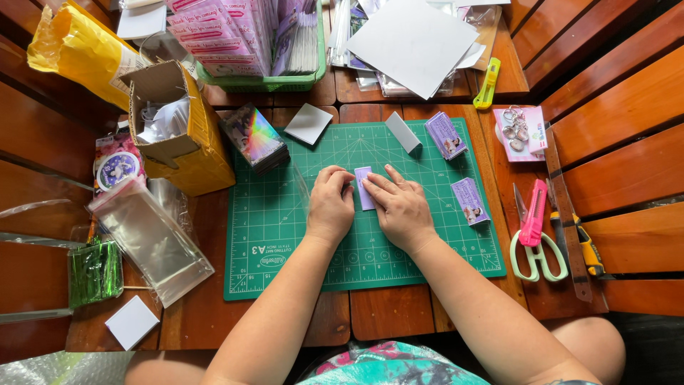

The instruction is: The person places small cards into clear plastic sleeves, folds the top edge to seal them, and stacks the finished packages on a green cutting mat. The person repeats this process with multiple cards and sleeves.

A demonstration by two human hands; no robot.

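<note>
Hands together over a small lilac card (364,187) at the middle of my green cutting mat (285,214) — left hand (330,203) pins its edge, right hand (400,207) lies flat beside it — so it stays square.

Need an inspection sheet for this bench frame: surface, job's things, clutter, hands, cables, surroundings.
Surface: green cutting mat on a wooden slat table.
Job's things: small purple card flat on the mat, pressed between both hands.
Clutter: two purple card stacks, holographic stack, clear sleeves, open cardboard box, green twist ties, scissors, pink snips, yellow cutter, green basket.
Hands: left hand and right hand both rest on the card, fingers down.
Cables: nothing seen.
Surroundings: wooden slats at right; yellow bag upper left.
</note>
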